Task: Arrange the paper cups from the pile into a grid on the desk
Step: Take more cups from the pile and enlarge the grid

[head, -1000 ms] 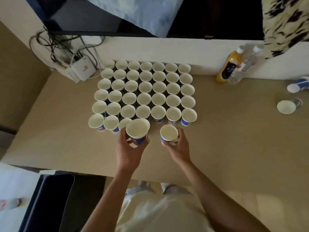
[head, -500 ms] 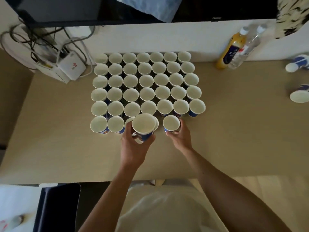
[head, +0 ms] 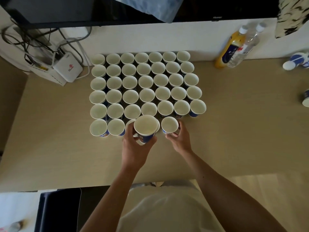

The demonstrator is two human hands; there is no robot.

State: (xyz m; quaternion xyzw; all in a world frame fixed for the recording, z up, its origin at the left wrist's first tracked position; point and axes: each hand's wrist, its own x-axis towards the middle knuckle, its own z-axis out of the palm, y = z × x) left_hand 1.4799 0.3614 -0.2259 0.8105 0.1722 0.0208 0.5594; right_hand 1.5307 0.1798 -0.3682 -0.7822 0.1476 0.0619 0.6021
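Head view, A: At far left a white plastic router box with cables is noted, well apart from the work. Next, white paper cups with blue printed sides are seen upright, rims touching, as a grid on the beige wooden desk. Why is one cup raised?

B: The lifted paper cup is held above the near row by the left hand, with fingers and thumb curled round its blue wall. It is judged to serve as supply. Whether more are nested inside cannot be told. Two row places are partly hidden under it.

A: And the right hand?

B: Its fingertips are clamped on a single cup, which appears set on the desk just right of those hidden places and lined up with the column behind. Two places to its right are seen unfilled.

A: Further right?

B: A yellow juice bottle and a clear water bottle are stood against the wall. Loose cups are seen lying near the desk's right edge, presumably the pile.
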